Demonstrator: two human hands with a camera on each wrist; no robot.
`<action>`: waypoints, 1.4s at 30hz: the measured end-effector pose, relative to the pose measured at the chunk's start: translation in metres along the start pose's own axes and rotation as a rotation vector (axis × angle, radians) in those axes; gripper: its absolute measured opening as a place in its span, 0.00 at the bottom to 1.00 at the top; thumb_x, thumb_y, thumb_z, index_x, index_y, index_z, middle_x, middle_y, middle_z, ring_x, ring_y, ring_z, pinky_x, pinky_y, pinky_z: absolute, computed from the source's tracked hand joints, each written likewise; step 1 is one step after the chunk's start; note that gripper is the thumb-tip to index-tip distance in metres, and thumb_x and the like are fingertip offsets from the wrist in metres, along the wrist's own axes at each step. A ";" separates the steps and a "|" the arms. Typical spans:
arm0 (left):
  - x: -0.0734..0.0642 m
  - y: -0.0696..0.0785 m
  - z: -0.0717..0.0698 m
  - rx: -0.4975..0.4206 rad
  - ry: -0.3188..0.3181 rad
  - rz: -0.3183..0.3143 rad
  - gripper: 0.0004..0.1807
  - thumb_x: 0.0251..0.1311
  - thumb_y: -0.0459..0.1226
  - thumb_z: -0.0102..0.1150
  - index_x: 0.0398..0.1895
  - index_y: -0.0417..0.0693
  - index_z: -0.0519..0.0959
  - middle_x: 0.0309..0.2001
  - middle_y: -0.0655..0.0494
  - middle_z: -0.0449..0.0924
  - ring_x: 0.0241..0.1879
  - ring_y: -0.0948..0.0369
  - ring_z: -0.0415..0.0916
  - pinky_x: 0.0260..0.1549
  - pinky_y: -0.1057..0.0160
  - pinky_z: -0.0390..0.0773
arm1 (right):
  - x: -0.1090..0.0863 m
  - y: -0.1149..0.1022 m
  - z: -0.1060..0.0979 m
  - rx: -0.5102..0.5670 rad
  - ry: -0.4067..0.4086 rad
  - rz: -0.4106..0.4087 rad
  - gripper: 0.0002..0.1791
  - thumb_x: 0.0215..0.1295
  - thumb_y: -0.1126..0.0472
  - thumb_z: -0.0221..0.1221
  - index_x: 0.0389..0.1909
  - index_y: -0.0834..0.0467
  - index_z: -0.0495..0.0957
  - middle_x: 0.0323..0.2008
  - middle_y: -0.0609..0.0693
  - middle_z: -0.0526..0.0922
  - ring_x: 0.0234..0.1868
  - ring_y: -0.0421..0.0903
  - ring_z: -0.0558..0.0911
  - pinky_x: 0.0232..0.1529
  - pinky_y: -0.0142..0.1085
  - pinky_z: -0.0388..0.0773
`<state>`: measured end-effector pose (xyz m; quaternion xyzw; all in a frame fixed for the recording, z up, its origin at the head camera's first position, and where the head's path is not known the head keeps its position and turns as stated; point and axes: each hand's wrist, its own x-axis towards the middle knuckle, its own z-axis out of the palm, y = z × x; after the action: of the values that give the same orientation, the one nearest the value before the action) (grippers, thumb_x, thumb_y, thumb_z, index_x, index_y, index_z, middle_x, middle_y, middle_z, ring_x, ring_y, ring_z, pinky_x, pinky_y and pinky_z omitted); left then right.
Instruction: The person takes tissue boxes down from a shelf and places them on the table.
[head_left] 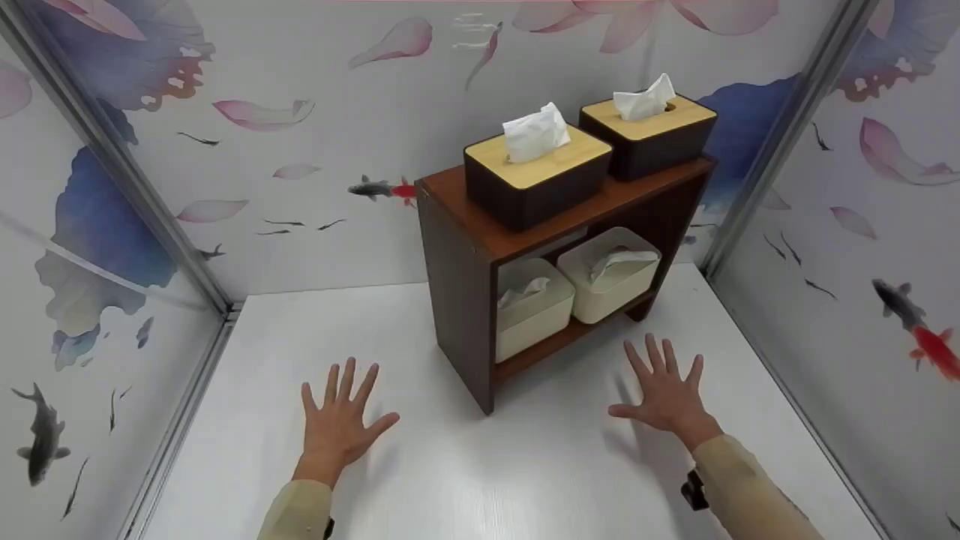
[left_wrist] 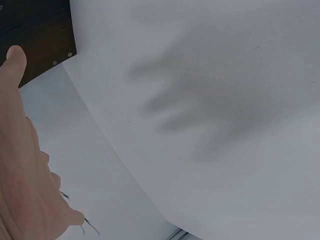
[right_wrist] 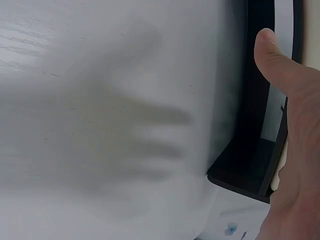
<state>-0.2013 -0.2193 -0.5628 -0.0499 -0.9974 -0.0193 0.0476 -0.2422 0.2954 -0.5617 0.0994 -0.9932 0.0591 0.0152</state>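
My left hand (head_left: 339, 421) hovers over the white table with its fingers spread, left of a brown wooden shelf (head_left: 459, 300). In front of the shelf's right part, my right hand (head_left: 667, 394) is spread the same way and holds nothing. On the shelf top stand two dark tissue boxes with light wooden lids, a nearer one (head_left: 540, 199) and a farther one (head_left: 664, 146), each with a white tissue sticking out. Two cream tissue boxes, a left one (head_left: 536, 322) and a right one (head_left: 607, 289), sit in the lower compartment. Both wrist views show hand shadows on the table.
The white tabletop (head_left: 480, 480) is enclosed by a back wall (head_left: 315, 150) and side walls printed with petals and fish. Metal frame posts, such as the right one (head_left: 780, 142), stand at the corners.
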 end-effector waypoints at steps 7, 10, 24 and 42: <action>0.001 0.011 -0.021 -0.107 0.024 0.038 0.45 0.60 0.66 0.50 0.76 0.57 0.56 0.76 0.44 0.54 0.75 0.45 0.53 0.69 0.32 0.52 | 0.002 -0.002 -0.016 0.015 0.001 -0.042 0.61 0.46 0.28 0.65 0.76 0.54 0.53 0.76 0.65 0.49 0.75 0.67 0.51 0.66 0.75 0.42; 0.003 0.018 -0.030 -0.144 0.070 0.066 0.43 0.62 0.62 0.53 0.76 0.54 0.57 0.73 0.43 0.60 0.71 0.46 0.61 0.67 0.37 0.62 | 0.004 -0.005 -0.025 0.030 -0.011 -0.068 0.57 0.49 0.35 0.68 0.75 0.56 0.55 0.74 0.66 0.54 0.72 0.68 0.58 0.65 0.73 0.52; 0.019 0.069 -0.081 -0.314 0.265 0.179 0.35 0.61 0.49 0.63 0.70 0.48 0.66 0.65 0.49 0.73 0.63 0.50 0.74 0.59 0.48 0.76 | 0.012 -0.030 -0.074 0.102 -0.239 -0.141 0.42 0.57 0.47 0.68 0.67 0.63 0.66 0.63 0.68 0.72 0.64 0.68 0.70 0.59 0.63 0.70; 0.063 0.142 -0.165 -0.371 0.446 0.206 0.47 0.62 0.61 0.54 0.77 0.47 0.52 0.75 0.50 0.56 0.74 0.54 0.58 0.73 0.52 0.60 | 0.028 -0.047 -0.102 0.054 -0.285 -0.166 0.42 0.60 0.47 0.66 0.69 0.65 0.64 0.65 0.68 0.70 0.65 0.68 0.69 0.62 0.62 0.69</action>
<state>-0.2339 -0.0789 -0.3879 -0.1531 -0.9315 -0.2067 0.2573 -0.2579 0.2563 -0.4543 0.1890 -0.9717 0.0695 -0.1235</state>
